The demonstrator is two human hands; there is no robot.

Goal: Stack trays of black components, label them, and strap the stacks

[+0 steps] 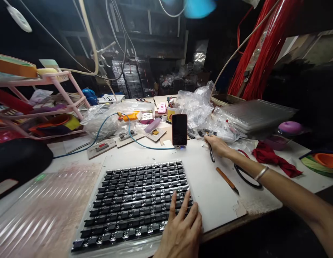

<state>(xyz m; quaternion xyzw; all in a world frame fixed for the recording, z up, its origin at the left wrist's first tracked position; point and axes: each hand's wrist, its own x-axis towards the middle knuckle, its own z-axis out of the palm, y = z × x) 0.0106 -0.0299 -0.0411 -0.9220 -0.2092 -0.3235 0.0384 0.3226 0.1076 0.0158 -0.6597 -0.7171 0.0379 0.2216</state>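
A clear plastic tray [83, 224] lies at the table's front, filled with rows of small black electronic parts [141, 195] with silvery pins. My left hand [182, 222] rests on its right edge, fingers spread and stretched over the parts. Farther off to the right, my right hand [218, 145] reaches across the table with its fingers closed at the upper end of a slim black pen-like tool [211, 154]. The tool points down toward the white tabletop; its exact kind is hard to make out. Nearby lies a cutter with a brown handle [227, 180].
A phone [179, 129] stands upright behind the tray, with a blue cable [147, 146] running left. Ribbed clear trays [45, 211] lie at left. Plastic bags [193, 107] are heaped at the back. A black cord [247, 177] and red cloth [274, 157] are at right.
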